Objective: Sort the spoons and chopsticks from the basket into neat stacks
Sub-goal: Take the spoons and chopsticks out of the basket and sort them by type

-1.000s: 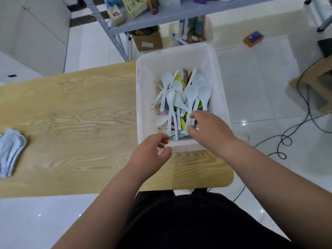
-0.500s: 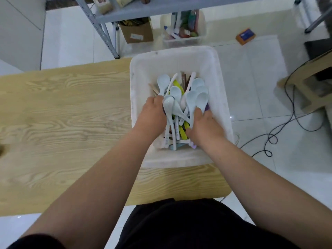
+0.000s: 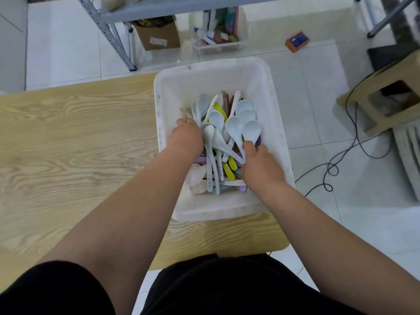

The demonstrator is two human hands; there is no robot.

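A white plastic basket (image 3: 272,105) stands at the right end of the wooden table (image 3: 79,144). Inside lies a jumble of pale blue spoons (image 3: 234,128), yellow and purple ones, and brown chopsticks (image 3: 227,100) sticking out at the far side. My left hand (image 3: 187,138) is down in the basket at the left of the pile, fingers curled round the handles of pale blue spoons. My right hand (image 3: 259,164) is at the pile's right side, its thumb and fingers pinching spoon handles. The fingertips of both hands are hidden among the cutlery.
Beyond the table are a metal shelf leg (image 3: 109,32), a cardboard box (image 3: 159,35) and a small white crate (image 3: 218,30) on the tiled floor. A black cable (image 3: 341,160) and a wooden stool (image 3: 386,105) lie to the right.
My left hand has gone from the basket's near rim into the pile on its left side. My right hand has stayed on the spoon handles at the right. The camera has tilted.
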